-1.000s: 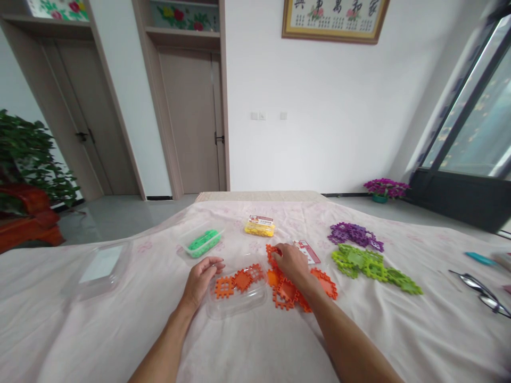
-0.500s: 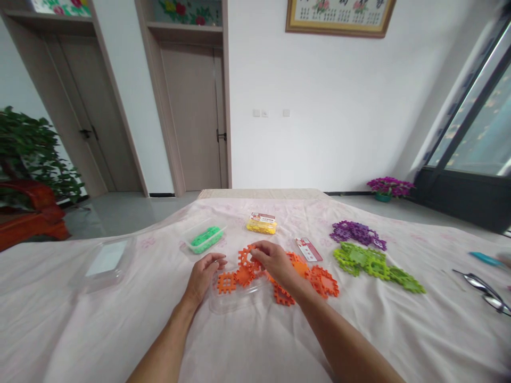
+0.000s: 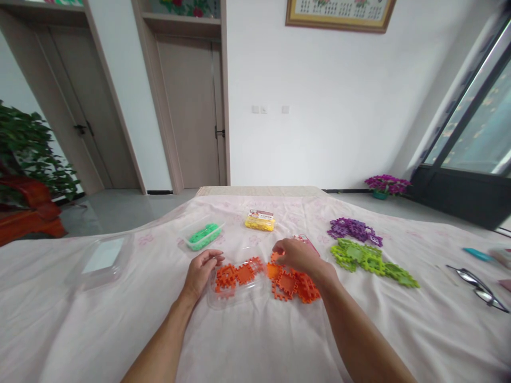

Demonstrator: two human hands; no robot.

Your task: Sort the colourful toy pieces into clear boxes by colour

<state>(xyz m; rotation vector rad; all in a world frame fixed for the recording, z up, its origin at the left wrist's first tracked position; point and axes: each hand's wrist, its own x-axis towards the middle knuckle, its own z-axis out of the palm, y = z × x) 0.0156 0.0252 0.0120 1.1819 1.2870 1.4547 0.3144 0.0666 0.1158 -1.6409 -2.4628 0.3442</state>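
My left hand (image 3: 200, 274) curls around the left rim of a clear plastic tray (image 3: 235, 298) that holds several orange interlocking tiles (image 3: 235, 275). Just right of the tray lies a loose pile of orange tiles (image 3: 293, 286) on the pink cloth. My right hand (image 3: 297, 256) rests on the far side of that pile, fingers pinched on an orange tile at its top edge.
A clear lid (image 3: 101, 260) lies far left. Behind are a tray of green pieces (image 3: 203, 235), a yellow packet (image 3: 260, 220) and a red card (image 3: 306, 240). Purple tiles (image 3: 352, 230) and lime tiles (image 3: 369, 261) sit right; glasses (image 3: 477, 287) and a teal pen (image 3: 477, 255) far right.
My right hand carried an orange tile left over the tray, left it there, then moved back right to the loose pile. My left hand stayed on the tray's rim.
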